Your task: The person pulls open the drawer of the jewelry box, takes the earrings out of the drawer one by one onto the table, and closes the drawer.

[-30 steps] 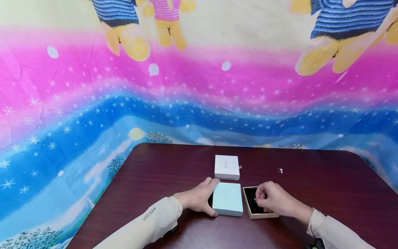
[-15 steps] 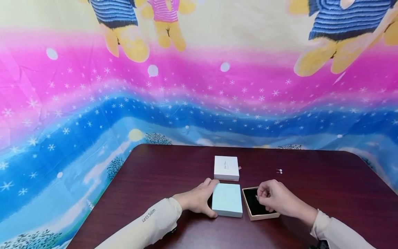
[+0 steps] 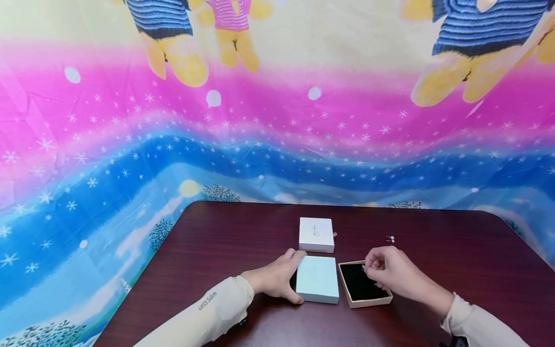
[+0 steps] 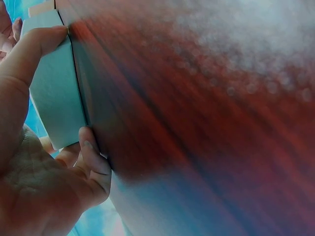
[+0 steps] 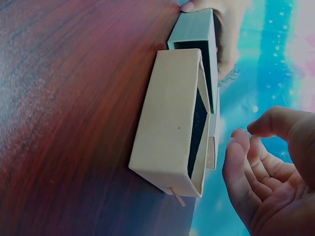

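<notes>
My left hand holds a pale mint box sleeve on the table, thumb on its near side and fingers at its far side. In the right wrist view, the sleeve's dark open end faces a tan drawer tray lined in black. Over the tray's right part, my right hand pinches a tiny silvery piece between thumb and forefinger. It shows as a thin bright sliver in the right wrist view; its exact kind I cannot tell. The fingertips are raised above the black lining.
A white box with a small pink tab stands behind the mint sleeve. Farther right on the table lie small pearl-like earrings. A short ribbon sticks out of the tray's end. A printed cloth hangs behind the table.
My right hand has moved a little right and away from me, rising from the tray with the silvery piece. The tray has shifted slightly. The left hand keeps its hold.
</notes>
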Available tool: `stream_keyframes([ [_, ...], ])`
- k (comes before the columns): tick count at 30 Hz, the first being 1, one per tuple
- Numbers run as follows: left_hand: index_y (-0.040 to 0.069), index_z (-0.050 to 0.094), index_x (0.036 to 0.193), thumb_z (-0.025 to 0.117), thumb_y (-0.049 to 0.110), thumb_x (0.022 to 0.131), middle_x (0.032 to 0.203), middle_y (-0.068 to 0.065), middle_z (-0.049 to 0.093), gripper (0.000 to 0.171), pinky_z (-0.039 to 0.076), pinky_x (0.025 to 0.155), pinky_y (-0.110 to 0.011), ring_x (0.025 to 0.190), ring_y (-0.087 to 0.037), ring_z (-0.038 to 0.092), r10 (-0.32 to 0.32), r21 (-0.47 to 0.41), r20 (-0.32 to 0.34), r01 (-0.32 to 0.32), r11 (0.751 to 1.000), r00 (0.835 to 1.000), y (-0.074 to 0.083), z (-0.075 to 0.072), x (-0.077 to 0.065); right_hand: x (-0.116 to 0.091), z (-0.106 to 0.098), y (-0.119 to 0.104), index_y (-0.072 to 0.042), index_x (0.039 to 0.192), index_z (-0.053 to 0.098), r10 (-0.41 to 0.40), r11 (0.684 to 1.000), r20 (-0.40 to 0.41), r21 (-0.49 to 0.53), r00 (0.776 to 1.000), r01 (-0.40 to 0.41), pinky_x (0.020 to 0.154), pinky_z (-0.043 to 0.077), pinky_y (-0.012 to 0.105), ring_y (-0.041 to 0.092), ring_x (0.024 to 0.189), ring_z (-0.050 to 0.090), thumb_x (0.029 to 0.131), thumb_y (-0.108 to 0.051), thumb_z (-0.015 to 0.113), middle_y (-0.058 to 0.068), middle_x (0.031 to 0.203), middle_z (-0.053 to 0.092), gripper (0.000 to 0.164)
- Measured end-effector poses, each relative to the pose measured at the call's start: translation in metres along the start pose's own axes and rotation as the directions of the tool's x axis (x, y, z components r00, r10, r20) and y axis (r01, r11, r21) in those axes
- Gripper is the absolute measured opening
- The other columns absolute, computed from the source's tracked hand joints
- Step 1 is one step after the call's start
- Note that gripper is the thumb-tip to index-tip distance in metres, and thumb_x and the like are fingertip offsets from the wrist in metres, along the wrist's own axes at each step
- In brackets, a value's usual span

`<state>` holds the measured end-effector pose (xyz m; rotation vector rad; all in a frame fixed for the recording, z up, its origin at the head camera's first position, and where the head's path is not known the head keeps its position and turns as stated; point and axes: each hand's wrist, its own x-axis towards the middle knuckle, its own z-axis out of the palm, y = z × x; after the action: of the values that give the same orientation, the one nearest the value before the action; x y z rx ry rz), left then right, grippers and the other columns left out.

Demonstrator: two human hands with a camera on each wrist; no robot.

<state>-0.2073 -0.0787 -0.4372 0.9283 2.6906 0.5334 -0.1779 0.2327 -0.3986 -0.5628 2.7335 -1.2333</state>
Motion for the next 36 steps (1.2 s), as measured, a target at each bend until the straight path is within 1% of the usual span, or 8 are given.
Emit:
stream_keyframes([
  [5, 0.012, 0.031, 0.152, 0.090, 0.038, 0.070, 0.122, 0.002, 0.045, 0.105, 0.044, 0.097, -0.022, 0.106, -0.009, 0.047, 0.003, 0.001, 0.001, -0.003, 1.000, 1.000, 0.000, 0.000, 0.000, 0.000, -0.004, 0.001, -0.004, 0.083, 0.062, -0.002, 1.000, -0.038, 0.008, 0.999, 0.002, 0.049, 0.051, 0.027, 0.006, 0.050, 0.055, 0.085, 0.000, 0.065, 0.001, 0.069, 0.056, 0.005],
  [11, 0.012, 0.031, 0.151, 0.090, 0.037, 0.069, 0.120, 0.003, 0.044, 0.104, 0.044, 0.096, -0.021, 0.105, -0.009, 0.047, 0.007, -0.005, 0.001, -0.007, 1.000, 1.000, 0.000, -0.001, 0.000, -0.001, -0.008, 0.002, -0.004, 0.083, 0.063, 0.007, 1.000, -0.076, 0.018, 0.997, -0.006, 0.048, 0.049, 0.027, 0.005, 0.049, 0.052, 0.085, 0.000, 0.066, 0.000, 0.067, 0.057, 0.006],
  [15, 0.013, 0.031, 0.151, 0.090, 0.037, 0.069, 0.120, 0.003, 0.044, 0.103, 0.044, 0.096, -0.021, 0.105, -0.009, 0.047, 0.007, -0.009, 0.002, -0.007, 1.000, 1.000, 0.000, -0.001, 0.000, -0.002, -0.012, 0.003, -0.003, 0.084, 0.063, 0.020, 1.000, -0.094, 0.022, 0.995, -0.018, 0.048, 0.049, 0.027, 0.005, 0.050, 0.052, 0.087, 0.000, 0.066, 0.001, 0.068, 0.058, 0.005],
  [20, 0.013, 0.031, 0.151, 0.090, 0.037, 0.069, 0.120, 0.003, 0.044, 0.103, 0.044, 0.097, -0.021, 0.106, -0.009, 0.047, 0.007, -0.010, 0.002, -0.007, 1.000, 1.000, 0.000, -0.001, 0.000, -0.004, -0.015, 0.007, 0.001, 0.086, 0.064, 0.049, 0.998, -0.112, 0.044, 0.992, -0.044, 0.048, 0.050, 0.027, 0.006, 0.051, 0.054, 0.088, -0.001, 0.065, 0.004, 0.069, 0.060, 0.003],
  [24, 0.013, 0.031, 0.150, 0.090, 0.037, 0.069, 0.120, 0.003, 0.044, 0.103, 0.044, 0.097, -0.021, 0.106, -0.009, 0.047, 0.008, -0.008, 0.000, -0.008, 1.000, 1.000, 0.000, -0.001, 0.000, -0.005, -0.016, 0.011, 0.002, 0.090, 0.065, 0.056, 0.997, -0.138, 0.061, 0.989, -0.048, 0.048, 0.050, 0.027, 0.007, 0.051, 0.055, 0.090, -0.001, 0.066, 0.006, 0.071, 0.062, 0.003],
  [28, 0.013, 0.031, 0.150, 0.090, 0.037, 0.069, 0.121, 0.003, 0.044, 0.103, 0.044, 0.096, -0.021, 0.106, -0.009, 0.047, 0.008, -0.008, 0.001, -0.008, 1.000, 1.000, 0.000, -0.001, -0.001, -0.007, -0.018, 0.016, 0.003, 0.092, 0.066, 0.061, 0.996, -0.164, 0.069, 0.985, -0.051, 0.047, 0.050, 0.028, 0.006, 0.050, 0.053, 0.091, -0.002, 0.068, 0.004, 0.072, 0.063, 0.005],
  [36, 0.013, 0.031, 0.151, 0.090, 0.037, 0.070, 0.121, 0.003, 0.044, 0.103, 0.044, 0.097, -0.021, 0.106, -0.009, 0.046, 0.007, -0.008, 0.006, -0.007, 1.000, 1.000, 0.000, -0.001, 0.000, -0.010, -0.024, 0.025, 0.005, 0.095, 0.066, 0.081, 0.994, -0.170, 0.085, 0.982, -0.067, 0.048, 0.050, 0.029, 0.007, 0.050, 0.052, 0.093, -0.005, 0.067, 0.001, 0.071, 0.062, 0.010],
])
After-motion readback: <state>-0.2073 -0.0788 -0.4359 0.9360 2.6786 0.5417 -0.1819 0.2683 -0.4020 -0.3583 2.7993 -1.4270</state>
